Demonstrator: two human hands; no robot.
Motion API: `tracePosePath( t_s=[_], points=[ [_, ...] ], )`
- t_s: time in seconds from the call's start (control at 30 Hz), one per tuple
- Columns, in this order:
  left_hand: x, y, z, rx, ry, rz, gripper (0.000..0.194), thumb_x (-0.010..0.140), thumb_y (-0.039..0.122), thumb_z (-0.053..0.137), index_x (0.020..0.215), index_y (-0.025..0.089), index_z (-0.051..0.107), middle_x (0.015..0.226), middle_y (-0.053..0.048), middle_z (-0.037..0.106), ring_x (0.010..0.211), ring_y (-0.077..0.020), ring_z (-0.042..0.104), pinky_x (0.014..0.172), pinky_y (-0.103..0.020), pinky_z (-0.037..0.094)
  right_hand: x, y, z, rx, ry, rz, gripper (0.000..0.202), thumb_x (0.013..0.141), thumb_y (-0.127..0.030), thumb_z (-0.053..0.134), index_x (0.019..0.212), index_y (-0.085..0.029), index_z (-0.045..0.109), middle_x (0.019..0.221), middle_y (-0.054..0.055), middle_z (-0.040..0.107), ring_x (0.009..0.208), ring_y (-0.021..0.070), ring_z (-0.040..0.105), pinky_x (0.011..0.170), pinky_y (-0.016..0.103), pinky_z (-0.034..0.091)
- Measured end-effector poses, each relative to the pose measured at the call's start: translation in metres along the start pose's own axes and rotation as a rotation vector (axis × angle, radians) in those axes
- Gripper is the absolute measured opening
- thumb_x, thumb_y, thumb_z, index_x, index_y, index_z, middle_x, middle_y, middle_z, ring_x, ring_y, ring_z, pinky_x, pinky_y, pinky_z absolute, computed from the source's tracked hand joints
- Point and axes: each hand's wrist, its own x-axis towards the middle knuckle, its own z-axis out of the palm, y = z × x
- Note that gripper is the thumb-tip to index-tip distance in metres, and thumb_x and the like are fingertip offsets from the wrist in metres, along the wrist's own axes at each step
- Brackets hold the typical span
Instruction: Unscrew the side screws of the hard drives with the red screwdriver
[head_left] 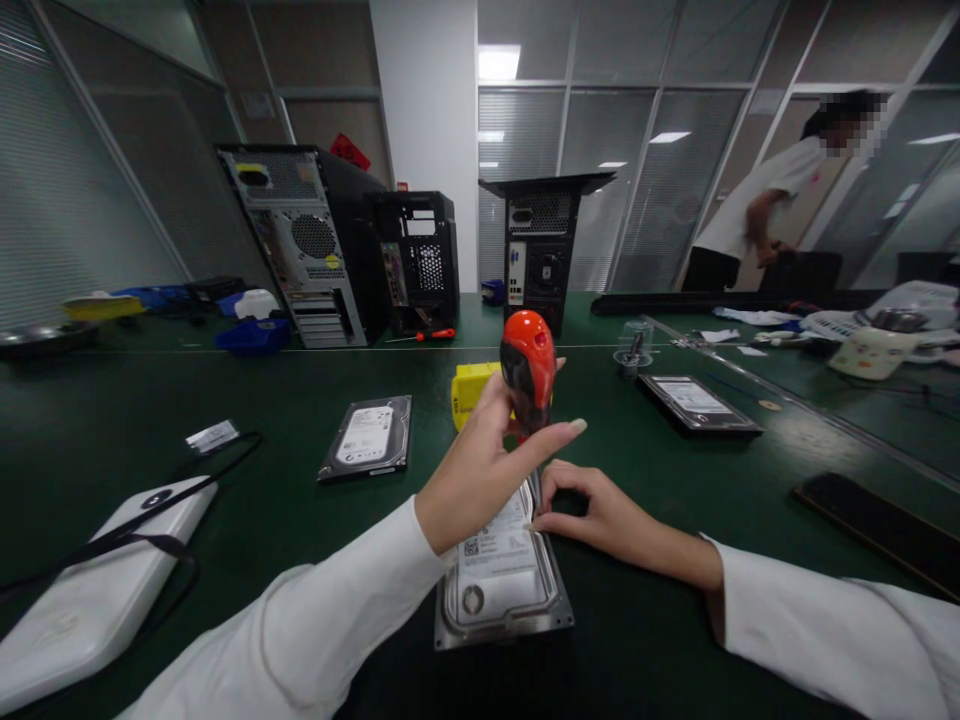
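Note:
A hard drive with a white label lies on the green table in front of me. Over it, a screwdriver with a red and black handle stands nearly upright, its shaft reaching down to the drive's right side. My left hand is closed around the lower handle, thumb stretched out to the right. Low on the shaft, my right hand pinches with thumb and forefinger close to the tip. Those fingers hide the tip and any screw there. Behind my left hand sits a yellow boxy object, partly covered.
Other hard drives lie left and right. Computer cases stand at the back, near a red screwdriver. A clear cup stands right of centre. A white power bank-like device lies left. A person stands beyond the table.

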Motion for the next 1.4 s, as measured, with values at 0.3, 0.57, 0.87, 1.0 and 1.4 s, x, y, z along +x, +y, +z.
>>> tracePosePath(
  t_s=[0.3,0.57,0.87,1.0,1.4],
  points=[
    [0.002,0.002,-0.005,0.102,0.009,-0.035,0.037,0.079,0.038,0.063,0.108,0.018,0.052,0.123,-0.010,0.052,0.115,-0.0255,0.050,0.099,-0.041,0.041,0.000,0.000,0.000,0.016,-0.003,0.023,0.027,0.076,-0.039,0.067,0.072,-0.014,0.057,0.076,0.001,0.059,0.075,0.0119,0.055,0.072,0.025,0.044],
    [0.004,-0.002,-0.005,0.065,0.069,0.052,0.040,0.076,0.031,0.069,0.109,0.020,0.050,0.106,-0.005,0.059,0.097,-0.0191,0.057,0.084,-0.032,0.047,0.000,0.001,0.002,0.019,-0.004,0.040,0.029,0.076,-0.041,0.066,0.071,-0.014,0.056,0.078,0.001,0.060,0.078,0.0133,0.056,0.074,0.026,0.044],
    [0.003,0.003,-0.004,0.054,0.011,0.022,0.031,0.082,0.027,0.062,0.112,0.020,0.055,0.114,-0.003,0.060,0.103,-0.0187,0.058,0.089,-0.032,0.045,0.000,-0.003,0.000,0.010,-0.018,0.034,0.029,0.080,-0.042,0.062,0.076,-0.014,0.057,0.082,0.003,0.060,0.080,0.0137,0.056,0.075,0.026,0.043],
    [0.004,0.000,-0.004,0.055,0.003,0.033,0.030,0.084,0.027,0.060,0.113,0.021,0.057,0.115,-0.003,0.061,0.103,-0.0184,0.059,0.090,-0.032,0.044,-0.003,-0.008,-0.003,0.017,-0.002,0.009,0.024,0.088,-0.038,0.052,0.088,-0.015,0.058,0.087,0.003,0.058,0.083,0.0128,0.055,0.077,0.025,0.043],
    [0.002,-0.001,-0.003,0.098,0.011,0.061,0.047,0.070,0.027,0.074,0.111,0.016,0.055,0.107,-0.007,0.062,0.096,-0.0182,0.059,0.085,-0.030,0.047,-0.004,-0.003,-0.001,-0.004,0.049,-0.068,0.019,0.088,-0.032,0.054,0.079,-0.016,0.058,0.080,0.002,0.059,0.077,0.0110,0.054,0.074,0.022,0.042]
  ],
)
